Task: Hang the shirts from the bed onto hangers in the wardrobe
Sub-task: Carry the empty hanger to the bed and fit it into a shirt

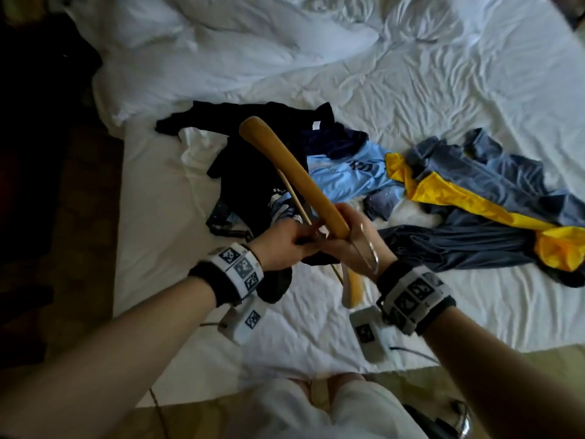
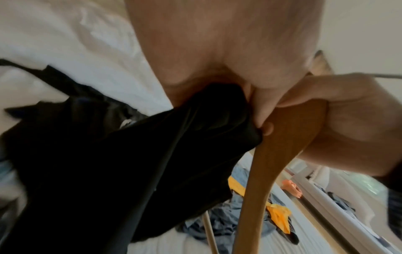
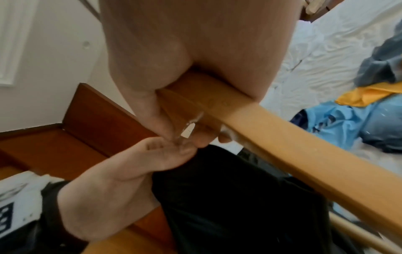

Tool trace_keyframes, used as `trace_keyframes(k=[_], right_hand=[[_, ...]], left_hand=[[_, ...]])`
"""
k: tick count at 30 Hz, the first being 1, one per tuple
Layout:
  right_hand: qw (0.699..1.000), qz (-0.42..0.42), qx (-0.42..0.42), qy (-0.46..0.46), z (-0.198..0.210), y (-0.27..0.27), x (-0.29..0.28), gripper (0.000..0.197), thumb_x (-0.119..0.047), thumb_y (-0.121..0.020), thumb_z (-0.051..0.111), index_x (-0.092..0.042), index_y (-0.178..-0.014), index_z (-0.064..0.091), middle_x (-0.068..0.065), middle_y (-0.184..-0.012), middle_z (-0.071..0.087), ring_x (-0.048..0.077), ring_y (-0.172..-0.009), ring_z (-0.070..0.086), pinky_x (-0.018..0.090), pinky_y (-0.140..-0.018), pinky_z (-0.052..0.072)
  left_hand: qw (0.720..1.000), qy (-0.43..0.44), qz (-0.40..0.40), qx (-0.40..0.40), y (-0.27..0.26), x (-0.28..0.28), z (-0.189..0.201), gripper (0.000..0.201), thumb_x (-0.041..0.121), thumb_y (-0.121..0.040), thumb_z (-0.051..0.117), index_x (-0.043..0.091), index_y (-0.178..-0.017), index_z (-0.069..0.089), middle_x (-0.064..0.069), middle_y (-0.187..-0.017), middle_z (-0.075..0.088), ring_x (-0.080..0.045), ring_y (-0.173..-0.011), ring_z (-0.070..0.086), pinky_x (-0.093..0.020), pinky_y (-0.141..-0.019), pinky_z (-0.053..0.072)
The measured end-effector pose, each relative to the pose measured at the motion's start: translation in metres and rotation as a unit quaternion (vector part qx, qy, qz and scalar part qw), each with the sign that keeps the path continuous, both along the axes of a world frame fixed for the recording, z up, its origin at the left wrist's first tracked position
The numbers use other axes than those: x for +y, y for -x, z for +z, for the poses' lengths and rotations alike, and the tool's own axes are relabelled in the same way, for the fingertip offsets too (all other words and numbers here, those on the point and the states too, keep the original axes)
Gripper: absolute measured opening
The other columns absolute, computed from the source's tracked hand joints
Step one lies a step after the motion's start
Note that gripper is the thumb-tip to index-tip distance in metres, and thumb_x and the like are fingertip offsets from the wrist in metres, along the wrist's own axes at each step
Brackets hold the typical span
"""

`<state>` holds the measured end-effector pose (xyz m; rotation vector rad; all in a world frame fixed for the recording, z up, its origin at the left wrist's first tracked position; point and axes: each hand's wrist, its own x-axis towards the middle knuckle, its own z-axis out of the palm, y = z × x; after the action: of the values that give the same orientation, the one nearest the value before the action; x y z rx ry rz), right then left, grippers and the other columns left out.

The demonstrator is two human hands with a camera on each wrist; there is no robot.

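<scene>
My right hand [image 1: 343,239] grips a wooden hanger [image 1: 297,172] at its middle, beside the metal hook [image 1: 368,251]. One hanger arm points up and away over the bed. My left hand [image 1: 292,242] pinches a fold of a black shirt [image 1: 250,166] right against the hanger's middle. The rest of that shirt lies on the white sheet. In the left wrist view the left hand's fingers [image 2: 256,103] bunch the black shirt [image 2: 130,163] against the hanger [image 2: 276,163]. In the right wrist view the right hand [image 3: 174,106] wraps the hanger [image 3: 304,154] above the black shirt [image 3: 228,197].
A light blue shirt [image 1: 348,172] and a grey and yellow garment [image 1: 474,198] lie crumpled on the bed [image 1: 443,90] to the right. A rumpled white duvet [image 1: 221,42] fills the far side. The bed's near edge is just below my wrists. Dark furniture stands at left.
</scene>
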<state>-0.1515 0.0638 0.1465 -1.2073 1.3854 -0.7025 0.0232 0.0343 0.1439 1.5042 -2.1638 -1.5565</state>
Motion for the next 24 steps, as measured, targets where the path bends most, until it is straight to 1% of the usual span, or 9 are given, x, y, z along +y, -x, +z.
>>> trace_keyframes(k=[3, 5, 7, 11, 13, 16, 20, 22, 24], right_hand=[[0.998, 0.026, 0.041, 0.027, 0.036, 0.002, -0.004, 0.051, -0.034, -0.064, 0.079, -0.015, -0.108, 0.06, 0.003, -0.091, 0.069, 0.016, -0.077, 0.066, 0.034, -0.066, 0.052], [0.998, 0.033, 0.047, 0.038, 0.053, 0.005, -0.005, 0.032, -0.012, -0.075, 0.077, -0.011, -0.102, 0.06, 0.003, -0.082, 0.065, 0.016, -0.07, 0.062, 0.035, -0.065, 0.049], [0.996, 0.036, 0.062, 0.05, 0.069, 0.009, -0.007, 0.03, -0.006, -0.076, 0.075, -0.004, -0.102, 0.06, 0.006, -0.077, 0.061, 0.014, -0.063, 0.057, 0.036, -0.063, 0.047], [0.99, 0.043, 0.107, 0.083, 0.097, 0.012, -0.012, 0.053, -0.03, -0.06, 0.068, -0.012, -0.109, 0.059, -0.006, -0.077, 0.061, 0.006, -0.064, 0.057, 0.024, -0.06, 0.043], [0.982, 0.051, 0.148, 0.11, 0.108, 0.017, -0.011, 0.062, -0.034, -0.057, 0.064, -0.014, -0.115, 0.058, -0.007, -0.084, 0.061, 0.009, -0.072, 0.057, 0.015, -0.059, 0.038], [0.966, 0.083, 0.204, 0.132, 0.124, 0.029, -0.012, 0.063, -0.034, -0.061, 0.065, -0.01, -0.119, 0.059, 0.004, -0.098, 0.066, 0.021, -0.087, 0.061, 0.026, -0.066, 0.041], [0.936, 0.124, 0.294, 0.15, 0.14, 0.049, -0.014, 0.046, -0.02, -0.077, 0.076, -0.012, -0.12, 0.06, 0.008, -0.101, 0.068, 0.028, -0.094, 0.064, 0.027, -0.069, 0.039], [0.923, 0.134, 0.314, 0.178, 0.147, 0.053, -0.011, 0.046, -0.03, -0.078, 0.075, -0.012, -0.118, 0.062, 0.007, -0.097, 0.068, 0.029, -0.094, 0.064, 0.028, -0.071, 0.039], [0.92, 0.134, 0.314, 0.192, 0.155, 0.054, -0.007, 0.055, -0.047, -0.073, 0.069, -0.012, -0.115, 0.063, 0.002, -0.088, 0.064, 0.028, -0.087, 0.063, 0.028, -0.07, 0.038]], left_hand=[[0.995, 0.098, -0.034, 0.002, -0.003, -0.006, 0.046, 0.035, 0.041, -0.09, 0.062, 0.009, -0.094, 0.076, -0.007, -0.087, 0.074, -0.015, -0.087, 0.069, -0.037, -0.082, 0.052], [0.989, 0.136, -0.02, 0.056, -0.006, -0.013, 0.076, 0.02, 0.025, -0.093, 0.066, 0.01, -0.099, 0.077, 0.006, -0.088, 0.073, 0.005, -0.086, 0.066, -0.017, -0.08, 0.05], [0.982, 0.168, -0.011, 0.081, -0.009, -0.018, 0.101, 0.014, 0.013, -0.094, 0.065, 0.008, -0.1, 0.076, 0.012, -0.088, 0.071, 0.014, -0.084, 0.063, -0.008, -0.078, 0.044], [0.97, 0.218, 0.027, 0.1, -0.011, -0.026, 0.136, 0.013, 0.014, -0.095, 0.064, 0.008, -0.098, 0.075, 0.005, -0.091, 0.074, 0.002, -0.087, 0.066, -0.014, -0.082, 0.048], [0.96, 0.254, 0.048, 0.111, -0.013, -0.031, 0.155, 0.013, 0.015, -0.096, 0.063, 0.011, -0.097, 0.075, 0.012, -0.089, 0.071, 0.007, -0.085, 0.064, -0.01, -0.082, 0.046], [0.949, 0.298, 0.049, 0.09, -0.022, -0.038, 0.181, 0.013, 0.018, -0.096, 0.064, 0.015, -0.099, 0.075, 0.021, -0.087, 0.068, 0.011, -0.083, 0.063, -0.007, -0.081, 0.045], [0.951, 0.308, 0.006, 0.027, -0.039, -0.036, 0.19, 0.013, 0.021, -0.093, 0.067, 0.014, -0.097, 0.077, 0.011, -0.086, 0.072, 0.004, -0.085, 0.065, -0.007, -0.074, 0.045], [0.954, 0.297, -0.029, 0.002, -0.043, -0.031, 0.188, 0.012, 0.023, -0.093, 0.067, 0.015, -0.095, 0.077, 0.004, -0.084, 0.073, -0.005, -0.085, 0.065, -0.012, -0.072, 0.047], [0.957, 0.277, -0.076, -0.032, -0.045, -0.026, 0.183, 0.014, 0.028, -0.092, 0.068, 0.017, -0.09, 0.076, 0.006, -0.078, 0.07, -0.004, -0.079, 0.064, -0.01, -0.066, 0.043]])
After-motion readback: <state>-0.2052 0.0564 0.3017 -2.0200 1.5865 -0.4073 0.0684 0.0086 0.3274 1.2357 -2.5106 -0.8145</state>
